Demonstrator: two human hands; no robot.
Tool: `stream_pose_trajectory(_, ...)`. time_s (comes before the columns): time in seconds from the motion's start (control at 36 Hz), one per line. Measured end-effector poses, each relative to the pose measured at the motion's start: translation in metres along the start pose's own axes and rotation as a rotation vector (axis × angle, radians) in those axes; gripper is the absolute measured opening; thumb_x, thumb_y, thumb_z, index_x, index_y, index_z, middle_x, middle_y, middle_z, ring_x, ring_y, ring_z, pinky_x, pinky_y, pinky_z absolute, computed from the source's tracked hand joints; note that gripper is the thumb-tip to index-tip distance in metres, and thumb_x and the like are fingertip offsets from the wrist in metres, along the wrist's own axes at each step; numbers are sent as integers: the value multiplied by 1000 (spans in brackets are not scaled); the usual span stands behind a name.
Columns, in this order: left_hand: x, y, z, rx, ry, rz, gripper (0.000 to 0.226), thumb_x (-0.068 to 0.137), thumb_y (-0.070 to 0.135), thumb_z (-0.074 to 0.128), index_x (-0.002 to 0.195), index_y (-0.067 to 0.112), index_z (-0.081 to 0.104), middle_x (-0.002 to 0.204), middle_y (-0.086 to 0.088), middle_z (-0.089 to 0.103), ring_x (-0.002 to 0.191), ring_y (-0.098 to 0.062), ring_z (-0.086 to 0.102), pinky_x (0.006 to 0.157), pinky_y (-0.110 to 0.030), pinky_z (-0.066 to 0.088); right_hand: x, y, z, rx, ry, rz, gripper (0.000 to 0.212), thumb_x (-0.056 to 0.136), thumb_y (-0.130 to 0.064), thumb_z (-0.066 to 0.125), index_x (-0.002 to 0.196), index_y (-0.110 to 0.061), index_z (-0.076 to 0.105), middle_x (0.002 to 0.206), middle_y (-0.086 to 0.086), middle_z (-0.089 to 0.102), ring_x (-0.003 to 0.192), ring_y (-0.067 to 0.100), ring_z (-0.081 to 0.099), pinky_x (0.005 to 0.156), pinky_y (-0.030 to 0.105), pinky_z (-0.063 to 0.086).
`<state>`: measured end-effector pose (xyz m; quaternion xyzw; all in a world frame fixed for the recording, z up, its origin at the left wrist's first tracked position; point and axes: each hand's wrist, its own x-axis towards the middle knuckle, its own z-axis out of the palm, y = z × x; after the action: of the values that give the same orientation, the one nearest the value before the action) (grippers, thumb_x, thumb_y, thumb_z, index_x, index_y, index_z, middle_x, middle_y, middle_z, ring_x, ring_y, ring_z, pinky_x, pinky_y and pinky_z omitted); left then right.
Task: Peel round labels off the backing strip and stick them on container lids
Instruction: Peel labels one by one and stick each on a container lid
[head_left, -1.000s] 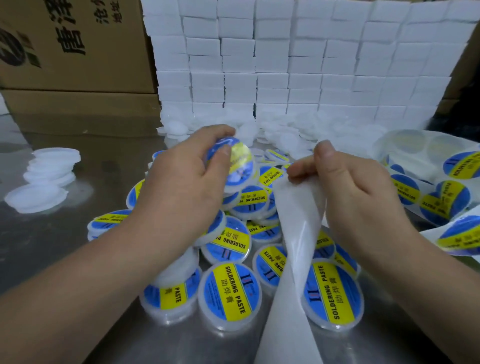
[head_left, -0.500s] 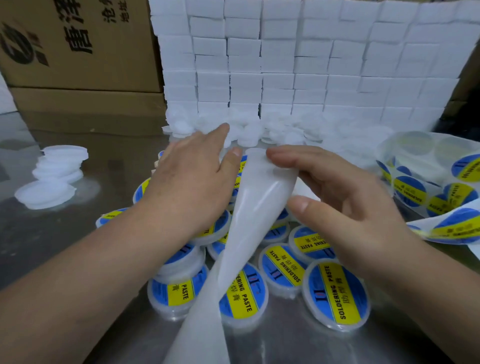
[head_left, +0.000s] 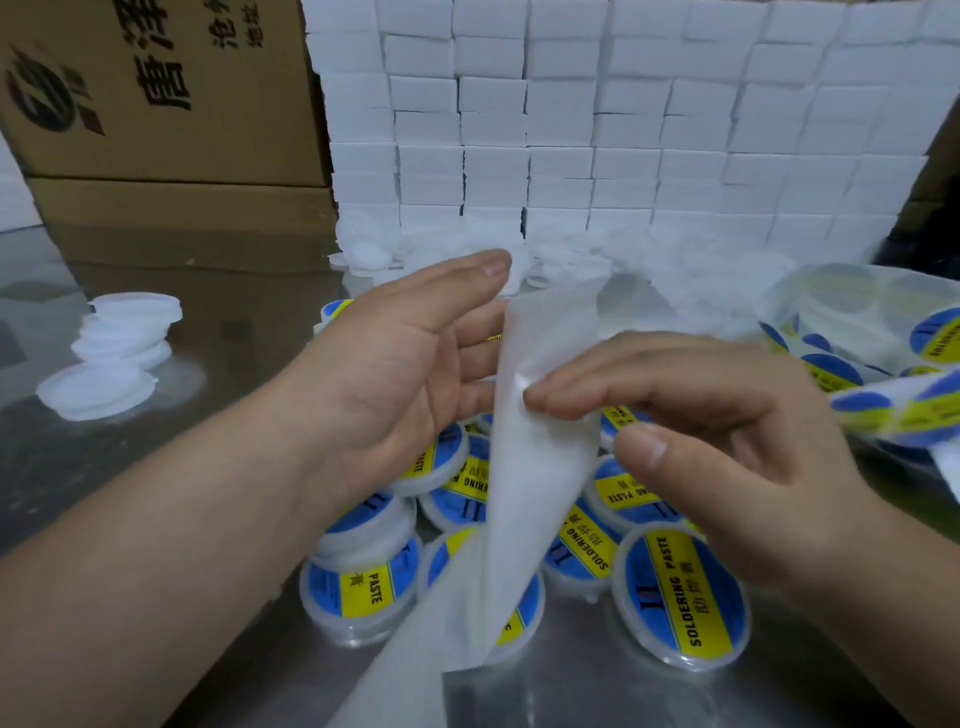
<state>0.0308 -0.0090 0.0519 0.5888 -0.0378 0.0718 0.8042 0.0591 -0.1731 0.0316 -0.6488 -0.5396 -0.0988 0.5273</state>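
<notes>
Soft even light, wide-angle edge distortion

Glossy waxy paper backing strip (head_left: 524, 467), clear plastic container lids (head_left: 680, 603) (shiny labels), brushed metal table (head_left: 234, 322), matt cardboard box (head_left: 156, 88)
</notes>
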Motion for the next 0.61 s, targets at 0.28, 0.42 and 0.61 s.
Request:
stream_pose_trajectory(0.28, 0, -7, 4, -129, 39, 19, 33, 60, 11, 60, 92, 11, 65, 96, -19, 64, 78, -21, 59, 68, -30, 55, -2, 1, 1, 152, -44, -6, 21, 74, -24, 55, 79, -9, 69, 72, 10, 69, 69, 25, 65, 62, 32, 51)
stream_pose_trajectory(0.42, 0, -5, 5, -123, 88, 70, 23, 82, -4, 51, 94, 11, 65, 65, -6, 67, 51, -10, 60, 58, -25, 57, 0, 4, 0, 319, 289, 16, 20, 71, -40, 65, 71, -22, 74, 74, 0, 72, 65, 23, 68, 62, 28, 53)
stream_pose_trajectory(0.61, -4, -12, 6, 95, 84, 179, 30, 71, 2, 63, 94, 20, 69, 106, -3, 69, 84, -15, 67, 77, -29, 55, 8, 14, 2, 63, 292, 382, 50, 63, -60, 43, 74, -21, 72, 76, 7, 71, 77, 23, 67, 75, 38, 53)
